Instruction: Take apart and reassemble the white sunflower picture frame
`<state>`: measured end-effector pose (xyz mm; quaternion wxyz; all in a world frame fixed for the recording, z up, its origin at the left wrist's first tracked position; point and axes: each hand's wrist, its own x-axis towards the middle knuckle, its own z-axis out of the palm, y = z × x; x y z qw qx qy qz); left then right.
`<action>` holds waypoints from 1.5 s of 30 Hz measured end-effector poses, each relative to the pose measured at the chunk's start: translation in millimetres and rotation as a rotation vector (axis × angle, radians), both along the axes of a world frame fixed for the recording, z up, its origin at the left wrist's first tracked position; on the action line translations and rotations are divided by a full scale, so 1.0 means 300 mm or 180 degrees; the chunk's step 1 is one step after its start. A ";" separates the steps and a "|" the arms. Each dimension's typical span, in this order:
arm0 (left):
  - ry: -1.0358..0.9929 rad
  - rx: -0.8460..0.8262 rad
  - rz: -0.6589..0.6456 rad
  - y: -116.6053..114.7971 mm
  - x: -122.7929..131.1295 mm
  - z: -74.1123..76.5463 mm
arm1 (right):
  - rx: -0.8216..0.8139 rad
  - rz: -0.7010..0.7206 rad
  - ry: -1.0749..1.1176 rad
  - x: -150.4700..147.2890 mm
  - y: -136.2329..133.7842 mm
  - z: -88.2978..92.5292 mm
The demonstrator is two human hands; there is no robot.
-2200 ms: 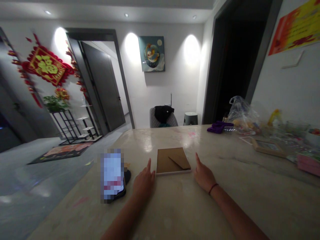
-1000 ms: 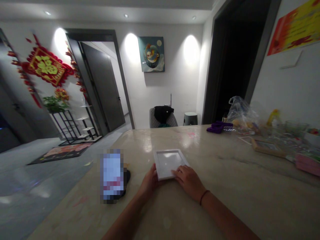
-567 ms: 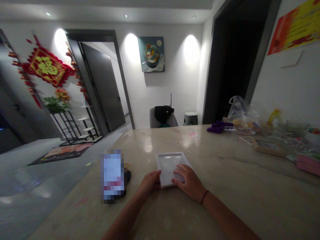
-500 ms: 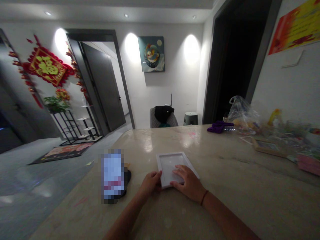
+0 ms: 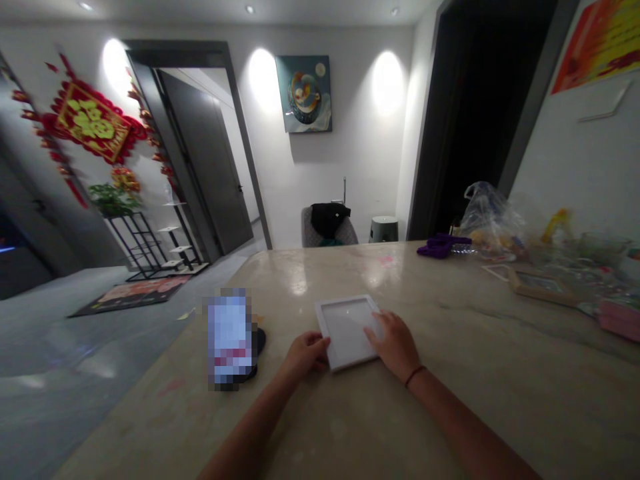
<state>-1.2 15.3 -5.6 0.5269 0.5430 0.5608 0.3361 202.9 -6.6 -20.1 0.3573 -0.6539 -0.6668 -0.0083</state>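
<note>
A white picture frame (image 5: pixel 345 330) with a raised border and a pale, slightly shiny panel lies on the stone-patterned table (image 5: pixel 480 373) in front of me. My left hand (image 5: pixel 305 353) grips its left edge near the front corner, thumb on the border and the other fingers curled at the side. On the opposite side, my right hand (image 5: pixel 397 343) holds the right edge, with some fingertips over the border and panel. That hand covers much of the right border. A red cord circles my right wrist.
A phone with a blurred lit screen (image 5: pixel 231 340) stands propped to the left. Toward the right lie a purple cloth item (image 5: pixel 440 245), a clear plastic bag (image 5: pixel 490 220), a wooden frame (image 5: pixel 540 287) and a pink item (image 5: pixel 617 320). A chair (image 5: pixel 309 230) stands beyond the far edge.
My right hand has shifted from lying across the panel to the frame's right edge. My left hand stays at the left edge. The whole view has tilted slightly downward.
</note>
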 end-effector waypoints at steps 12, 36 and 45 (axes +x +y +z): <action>0.0268 0.0533 0.0139 0.003 -0.008 0.003 | -0.0260 -0.0155 0.1878 0.065 0.067 -0.059; 0.1222 0.0895 0.0360 -0.009 0.001 0.001 | -0.0471 0.0284 0.2557 0.062 0.071 -0.061; 0.1265 0.1024 0.0384 0.002 -0.004 -0.012 | -0.0526 0.0350 0.2508 0.070 0.075 -0.072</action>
